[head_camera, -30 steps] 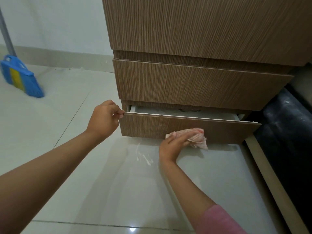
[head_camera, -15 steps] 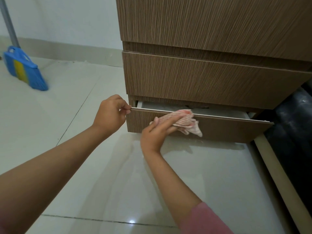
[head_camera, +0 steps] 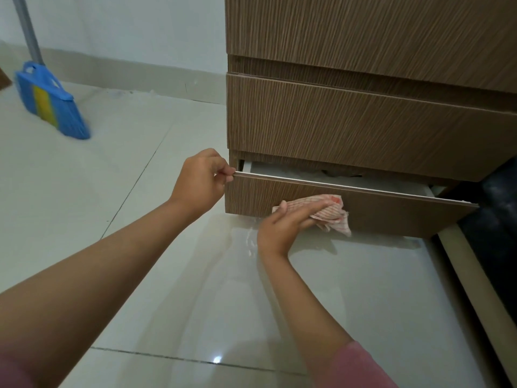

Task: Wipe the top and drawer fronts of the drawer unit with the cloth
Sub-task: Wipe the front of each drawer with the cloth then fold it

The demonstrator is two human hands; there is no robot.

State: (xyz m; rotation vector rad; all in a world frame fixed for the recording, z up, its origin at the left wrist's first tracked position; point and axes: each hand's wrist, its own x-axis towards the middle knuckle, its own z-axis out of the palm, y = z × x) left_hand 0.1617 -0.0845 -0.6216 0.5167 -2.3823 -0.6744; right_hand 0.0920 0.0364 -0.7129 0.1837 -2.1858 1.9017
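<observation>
The wood-grain drawer unit [head_camera: 363,37] fills the upper right. Its bottom drawer [head_camera: 405,217] is pulled partly out, and the middle drawer front [head_camera: 349,124] above it is closed. My left hand [head_camera: 200,182] pinches the top left corner of the bottom drawer front. My right hand [head_camera: 282,225] presses a crumpled red-and-white striped cloth [head_camera: 333,212] flat against that drawer front, near its lower middle. The unit's top is out of view.
A blue and yellow broom [head_camera: 49,99] leans at the far left on the glossy white tiled floor [head_camera: 349,303]. A dark object [head_camera: 500,219] with a pale frame stands close beside the unit on the right. A white wall with a skirting board runs behind.
My right hand has slid the cloth down and to the right, from the drawer's top edge to its lower front. My left hand keeps its hold on the corner.
</observation>
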